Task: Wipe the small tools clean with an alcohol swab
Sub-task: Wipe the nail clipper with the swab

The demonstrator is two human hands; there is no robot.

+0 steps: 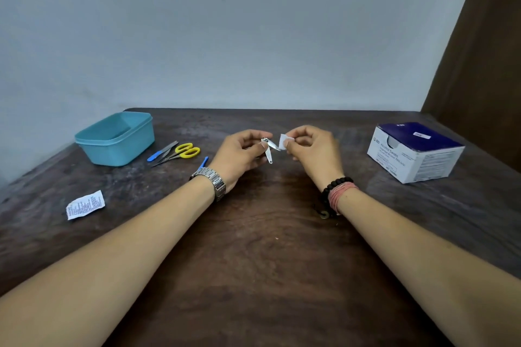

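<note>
My left hand [239, 153] pinches a small silver nail clipper [270, 149] above the middle of the dark wooden table [253, 262]; its lever hangs open downward. My right hand [310, 149] pinches a small white alcohol swab [284, 140] against the clipper's far end. To the left, on the table, lie yellow-handled scissors [180, 153], a blue-handled nail file [162, 151] and another blue-handled tool [203, 162], partly hidden behind my left wrist.
A teal plastic tub [115, 139] stands at the back left. A blue and white box of alcohol swabs [414, 152] sits at the right. A torn white swab wrapper [84, 205] lies near the left front. A wall runs behind the table.
</note>
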